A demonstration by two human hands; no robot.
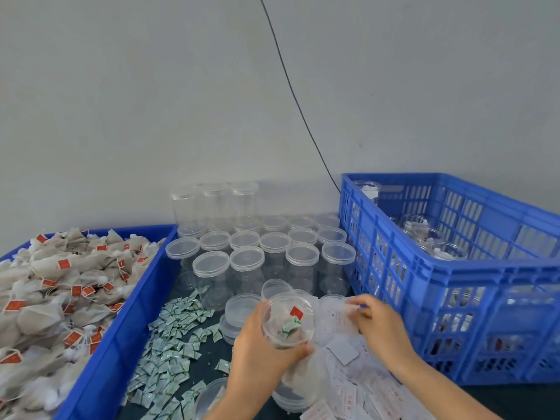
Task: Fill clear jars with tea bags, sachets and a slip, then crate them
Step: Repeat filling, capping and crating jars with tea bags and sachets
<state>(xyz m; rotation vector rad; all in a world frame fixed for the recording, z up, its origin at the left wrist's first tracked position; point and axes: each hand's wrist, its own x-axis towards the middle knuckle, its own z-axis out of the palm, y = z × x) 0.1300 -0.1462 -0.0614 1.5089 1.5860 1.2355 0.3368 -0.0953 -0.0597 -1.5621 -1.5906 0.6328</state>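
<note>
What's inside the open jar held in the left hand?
The jar in the left hand shows tea bags, one red tag and a green sachet. No slip visible; the hand hides its lower part.

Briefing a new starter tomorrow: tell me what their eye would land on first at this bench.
First the open jar at centre front, gripped by the left hand, tea bags and a green sachet inside, while the right hand pinches a paper slip. Then the tea bag tray at left and the blue crate at right.
</note>
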